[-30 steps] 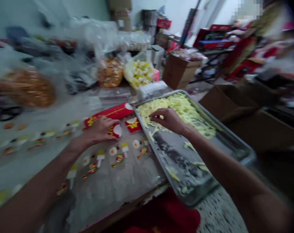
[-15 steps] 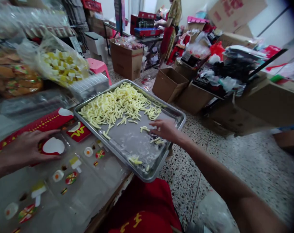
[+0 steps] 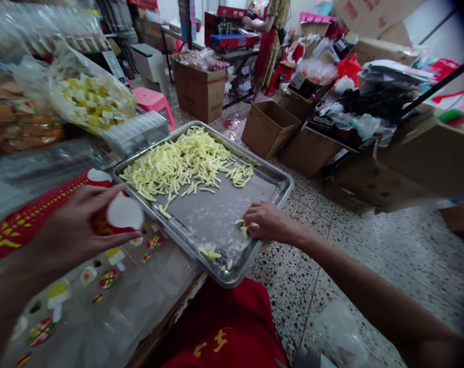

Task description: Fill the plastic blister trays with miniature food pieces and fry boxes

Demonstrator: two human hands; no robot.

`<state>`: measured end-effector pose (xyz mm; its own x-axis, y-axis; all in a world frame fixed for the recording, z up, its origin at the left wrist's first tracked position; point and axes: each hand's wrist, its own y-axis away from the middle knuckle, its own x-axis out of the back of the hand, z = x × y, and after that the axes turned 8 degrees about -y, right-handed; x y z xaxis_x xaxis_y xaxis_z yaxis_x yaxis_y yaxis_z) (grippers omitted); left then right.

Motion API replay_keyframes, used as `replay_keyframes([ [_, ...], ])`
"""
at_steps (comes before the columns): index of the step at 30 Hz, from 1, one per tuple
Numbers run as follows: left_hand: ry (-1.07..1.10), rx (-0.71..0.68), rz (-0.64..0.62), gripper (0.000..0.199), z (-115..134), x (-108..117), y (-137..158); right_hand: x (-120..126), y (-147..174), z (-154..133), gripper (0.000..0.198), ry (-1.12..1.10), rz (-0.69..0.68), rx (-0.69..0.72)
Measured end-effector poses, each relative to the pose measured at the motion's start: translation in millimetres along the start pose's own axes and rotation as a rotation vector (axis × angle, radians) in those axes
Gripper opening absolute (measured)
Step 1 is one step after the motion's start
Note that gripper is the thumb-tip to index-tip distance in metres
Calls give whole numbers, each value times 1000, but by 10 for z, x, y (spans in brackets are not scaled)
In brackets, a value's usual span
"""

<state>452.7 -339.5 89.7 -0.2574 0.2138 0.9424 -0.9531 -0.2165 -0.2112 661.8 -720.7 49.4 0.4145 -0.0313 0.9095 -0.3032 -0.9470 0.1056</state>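
Observation:
My left hand [image 3: 76, 220], a little blurred, grips a small red and white french-fry carton [image 3: 125, 213] between thumb and fingers, above the table by the tray's left side. In a metal tray [image 3: 216, 217], a heap of pale yellow fry-shaped pieces [image 3: 178, 158] fills the far left part. My right hand [image 3: 268, 221] is down on the tray's right side, its fingers curled over a few fry-shaped pieces [image 3: 245, 230]. A small loose cluster [image 3: 211, 253] lies near the closest corner. Whether the carton has anything inside is hidden.
Flat red cartons [image 3: 43, 214] lie stacked on the left. Clear packs with small food-shaped pieces [image 3: 109, 278] cover the table. Behind are a bag of yellow-white pieces [image 3: 93, 99], a pink stool [image 3: 153, 99] and cardboard boxes [image 3: 270, 128]. Another person [image 3: 268, 46] stands at a red machine.
My left hand has lifted the carton off the table packs and brought it right, towards the tray. My right hand has moved down and closed over the loose pieces.

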Motion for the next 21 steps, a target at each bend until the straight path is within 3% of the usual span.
replay_keyframes([
  [2,21,-114,-18,90,332,-152,-111,-80,-30,-17,9,47,-14,-77],
  [4,58,-151,-34,87,507,-280,-180,-134,-89,-7,9,55,-24,-154],
  [7,158,-83,-48,87,515,-410,-169,-155,-175,40,12,-22,2,-232],
  [10,258,19,-69,89,446,-496,-100,-125,-386,67,10,-233,142,-299],
  [14,227,23,-62,85,536,-581,-151,-124,-1021,40,7,-247,388,-239],
  [18,62,0,-114,81,747,-664,-374,-251,-1518,35,7,-51,345,-172],
  [21,-56,52,-205,79,887,-795,-531,-349,-1522,43,10,10,328,-166],
])
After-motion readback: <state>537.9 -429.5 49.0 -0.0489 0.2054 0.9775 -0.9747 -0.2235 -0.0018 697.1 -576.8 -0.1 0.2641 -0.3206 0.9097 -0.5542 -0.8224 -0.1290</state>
